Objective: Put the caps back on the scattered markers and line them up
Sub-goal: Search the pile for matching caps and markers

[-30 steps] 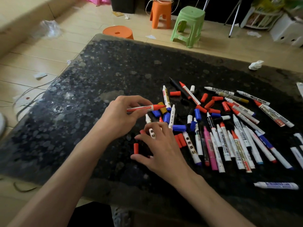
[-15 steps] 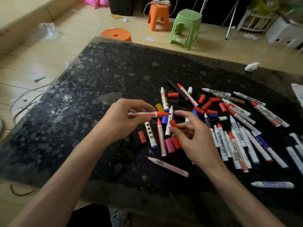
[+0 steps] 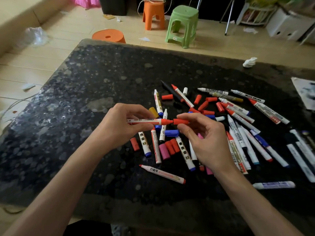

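Left grip: the left hand is closed round the barrel of a red marker, held level above the surface with its tip pointing right.
Right grip: the right hand pinches a red cap between thumb and forefinger.
Marker and cap: in line, the cap's mouth just at the tip, not pushed on.
Rest: scattered markers and loose caps lie beneath and to the right.

Markers, caps on dark, perhaps-stone table
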`<act>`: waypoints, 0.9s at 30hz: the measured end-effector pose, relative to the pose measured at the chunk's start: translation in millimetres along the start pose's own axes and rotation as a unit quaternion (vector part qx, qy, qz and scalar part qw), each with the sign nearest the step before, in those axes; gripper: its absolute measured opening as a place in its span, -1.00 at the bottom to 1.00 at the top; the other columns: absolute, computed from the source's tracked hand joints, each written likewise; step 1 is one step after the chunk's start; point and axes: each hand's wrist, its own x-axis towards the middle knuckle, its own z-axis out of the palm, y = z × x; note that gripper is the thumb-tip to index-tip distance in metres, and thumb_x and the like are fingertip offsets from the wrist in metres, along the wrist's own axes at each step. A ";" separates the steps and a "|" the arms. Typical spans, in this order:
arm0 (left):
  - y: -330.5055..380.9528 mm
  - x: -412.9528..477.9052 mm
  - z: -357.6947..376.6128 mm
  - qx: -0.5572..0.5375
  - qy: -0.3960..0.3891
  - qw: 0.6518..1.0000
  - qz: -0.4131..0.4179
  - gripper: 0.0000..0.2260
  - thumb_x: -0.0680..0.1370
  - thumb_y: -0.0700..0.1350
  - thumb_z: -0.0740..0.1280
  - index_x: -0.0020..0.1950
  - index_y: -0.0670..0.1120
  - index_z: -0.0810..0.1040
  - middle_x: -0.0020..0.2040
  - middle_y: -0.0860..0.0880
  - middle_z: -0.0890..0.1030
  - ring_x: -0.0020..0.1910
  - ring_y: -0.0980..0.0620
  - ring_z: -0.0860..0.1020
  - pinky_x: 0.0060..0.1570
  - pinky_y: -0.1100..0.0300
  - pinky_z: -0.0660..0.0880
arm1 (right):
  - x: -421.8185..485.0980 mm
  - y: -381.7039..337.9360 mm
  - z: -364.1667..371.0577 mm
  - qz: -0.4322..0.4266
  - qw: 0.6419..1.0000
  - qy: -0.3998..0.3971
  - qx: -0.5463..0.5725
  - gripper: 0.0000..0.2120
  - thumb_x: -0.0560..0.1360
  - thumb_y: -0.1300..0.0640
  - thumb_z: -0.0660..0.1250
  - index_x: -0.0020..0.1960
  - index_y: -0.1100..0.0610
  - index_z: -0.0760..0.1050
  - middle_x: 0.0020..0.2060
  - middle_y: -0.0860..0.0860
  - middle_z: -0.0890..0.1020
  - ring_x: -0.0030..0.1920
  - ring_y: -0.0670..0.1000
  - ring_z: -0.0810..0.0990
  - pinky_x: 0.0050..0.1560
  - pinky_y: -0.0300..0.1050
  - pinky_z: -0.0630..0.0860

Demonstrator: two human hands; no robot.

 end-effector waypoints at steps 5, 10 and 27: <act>0.8 -0.9 1.3 0.001 -0.005 1.000 0.009 -0.88 0.47 0.00 0.55 -0.01 0.15 0.72 -0.19 0.24 0.71 -0.17 0.23 0.68 -0.14 0.38 0.47 | -0.7 -2.9 5.6 -0.005 1.000 -0.006 -0.003 -0.79 0.54 0.13 0.49 0.16 -0.04 0.69 -0.06 -0.23 0.73 0.06 -0.13 0.70 0.15 -0.09 0.62; 1.2 -2.1 7.0 0.004 -0.010 1.000 0.017 -0.88 0.50 -0.06 0.54 -0.06 0.18 0.71 -0.25 0.25 0.69 -0.25 0.28 0.65 -0.23 0.44 0.47 | 0.3 -2.6 4.8 -0.015 1.000 -0.017 -0.021 -0.80 0.55 0.11 0.49 0.12 -0.12 0.68 -0.09 -0.22 0.73 0.01 -0.13 0.70 0.10 -0.10 0.63; -3.5 -2.4 22.2 -0.004 0.013 1.000 -0.014 -0.92 0.53 -0.04 0.51 -0.02 0.14 0.75 -0.22 0.15 0.70 -0.19 0.13 0.65 -0.18 0.23 0.57 | -4.3 0.0 6.5 -0.003 1.000 -0.008 0.010 -0.79 0.54 0.20 0.49 0.13 -0.02 0.69 -0.12 -0.17 0.75 -0.11 -0.14 0.74 0.00 -0.22 0.67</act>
